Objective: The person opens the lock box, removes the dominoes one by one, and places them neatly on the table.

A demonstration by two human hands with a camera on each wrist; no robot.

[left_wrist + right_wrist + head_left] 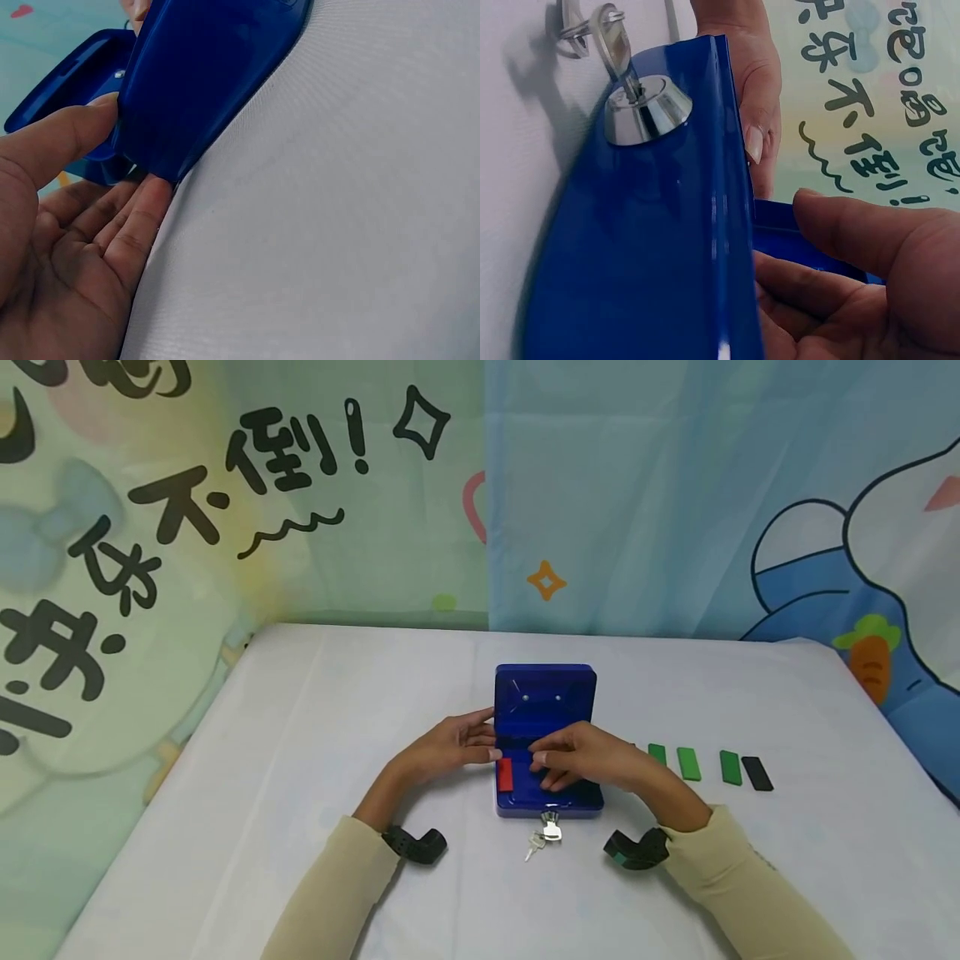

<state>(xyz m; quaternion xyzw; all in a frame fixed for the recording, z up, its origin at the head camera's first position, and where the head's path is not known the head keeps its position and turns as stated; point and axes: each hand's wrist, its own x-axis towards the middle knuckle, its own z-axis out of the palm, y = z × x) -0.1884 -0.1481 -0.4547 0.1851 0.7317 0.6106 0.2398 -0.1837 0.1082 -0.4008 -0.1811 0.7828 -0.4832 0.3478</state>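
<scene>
A blue metal cash box (517, 812) stands on the table with its lid (546, 681) raised at the back. A red block (506, 775) lies inside along the left wall. My left hand (450, 746) rests against the box's left side, its thumb at the rim (120, 97) and its fingers straight along the outer wall. My right hand (581, 756) reaches over the box's interior with bent fingers; nothing shows between its thumb and fingers, though the box wall hides some fingertips in the right wrist view. A silver lock (646, 111) with keys (613, 45) sits on the box's front.
Right of the box, several flat green blocks (688, 764) and a black block (757, 773) lie in a row, partly behind the right forearm. A white cloth (300, 710) covers the table. Printed curtains (637, 510) hang behind it.
</scene>
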